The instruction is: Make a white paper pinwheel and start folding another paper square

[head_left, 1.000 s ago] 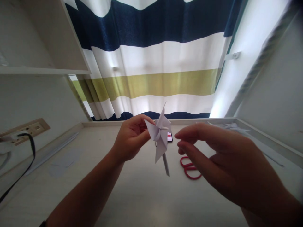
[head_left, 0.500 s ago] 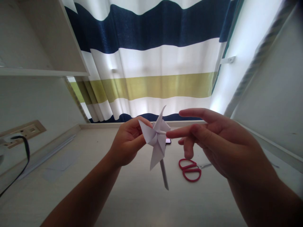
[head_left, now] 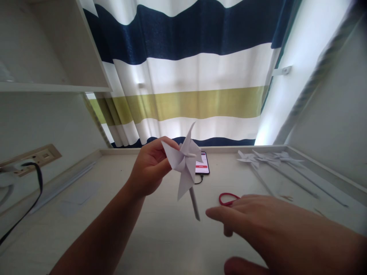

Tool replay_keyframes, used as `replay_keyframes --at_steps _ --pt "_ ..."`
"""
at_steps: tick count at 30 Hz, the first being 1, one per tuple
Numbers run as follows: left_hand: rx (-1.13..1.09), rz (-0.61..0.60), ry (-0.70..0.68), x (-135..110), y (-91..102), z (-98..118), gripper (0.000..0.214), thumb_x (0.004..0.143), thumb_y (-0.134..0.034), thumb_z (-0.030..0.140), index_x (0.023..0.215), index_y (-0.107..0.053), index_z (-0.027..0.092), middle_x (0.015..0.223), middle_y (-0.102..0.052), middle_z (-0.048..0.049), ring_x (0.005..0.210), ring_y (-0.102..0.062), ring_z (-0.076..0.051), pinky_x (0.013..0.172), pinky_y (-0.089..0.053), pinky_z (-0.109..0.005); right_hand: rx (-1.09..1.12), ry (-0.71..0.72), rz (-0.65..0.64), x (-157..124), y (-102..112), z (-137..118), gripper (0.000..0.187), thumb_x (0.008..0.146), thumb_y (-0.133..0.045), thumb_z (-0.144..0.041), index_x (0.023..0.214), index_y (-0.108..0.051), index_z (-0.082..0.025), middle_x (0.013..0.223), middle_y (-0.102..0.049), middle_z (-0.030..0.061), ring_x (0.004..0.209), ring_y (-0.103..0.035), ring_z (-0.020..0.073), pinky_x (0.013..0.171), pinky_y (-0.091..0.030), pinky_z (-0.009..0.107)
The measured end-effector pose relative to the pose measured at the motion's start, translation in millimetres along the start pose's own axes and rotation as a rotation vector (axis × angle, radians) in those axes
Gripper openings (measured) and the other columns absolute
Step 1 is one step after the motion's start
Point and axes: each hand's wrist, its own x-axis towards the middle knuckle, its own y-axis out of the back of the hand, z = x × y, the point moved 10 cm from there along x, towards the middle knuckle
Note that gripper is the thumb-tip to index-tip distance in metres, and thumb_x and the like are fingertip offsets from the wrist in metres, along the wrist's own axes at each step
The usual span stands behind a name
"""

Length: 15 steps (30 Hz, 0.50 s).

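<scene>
My left hand is closed round the stick of a white paper pinwheel and holds it upright above the desk, blades facing me. The stick's lower end pokes out below the blades. My right hand hovers low over the desk at the lower right, empty, fingers stretched out toward the left. It partly covers the red-handled scissors lying on the desk.
A phone with a lit screen lies behind the pinwheel, a cable attached. Several finished paper pinwheels lie at the back right. A striped curtain hangs behind the desk; a wall socket with a black cable is at left.
My right hand has dropped from the pinwheel's centre down to just above the desk, over the scissors. My left hand and the pinwheel shifted slightly left.
</scene>
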Motion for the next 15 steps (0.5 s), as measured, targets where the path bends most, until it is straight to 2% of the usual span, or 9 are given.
replay_keyframes --at_steps 3,7,10,15 --pt "-0.015 -0.021 0.022 -1 -2.0 -2 0.016 0.073 -0.078 0.024 0.084 -0.068 0.017 0.074 -0.066 -0.0023 0.063 -0.06 -0.012 0.054 -0.049 -0.019 -0.134 -0.079 -0.16 13 -24 10 0.04 0.078 -0.065 -0.052 0.111 -0.066 -0.029 0.083 -0.071 0.0066 0.065 -0.066 0.0258 0.053 -0.049 0.035" --pt "-0.058 -0.006 0.041 -2 -0.7 -7 0.015 0.073 -0.077 0.023 0.084 -0.068 0.018 0.075 -0.068 -0.002 0.064 -0.062 -0.013 0.056 -0.051 -0.02 -0.175 -0.152 -0.293 32 -47 20 0.033 0.082 -0.058 -0.053 0.095 -0.067 -0.024 0.073 -0.068 0.0079 0.066 -0.065 0.028 0.054 -0.044 0.035" --pt "-0.062 0.049 0.064 -2 7.0 -12 0.019 0.071 -0.079 0.026 0.086 -0.069 0.02 0.07 -0.067 -0.0007 0.06 -0.061 -0.012 0.053 -0.05 -0.02 -0.159 -0.126 -0.351 39 -62 20 0.028 0.086 -0.054 -0.048 0.084 -0.065 -0.023 0.068 -0.067 0.0072 0.066 -0.065 0.0269 0.055 -0.041 0.034" --pt "-0.051 0.063 0.052 -2 10.6 -12 0.02 0.07 -0.08 0.026 0.086 -0.07 0.021 0.069 -0.067 0.0001 0.058 -0.061 -0.012 0.052 -0.05 -0.02 -0.16 -0.106 -0.399 40 -70 21 0.026 0.089 -0.05 -0.044 0.085 -0.063 -0.021 0.068 -0.067 0.0071 0.062 -0.065 0.0259 0.052 -0.037 0.032"
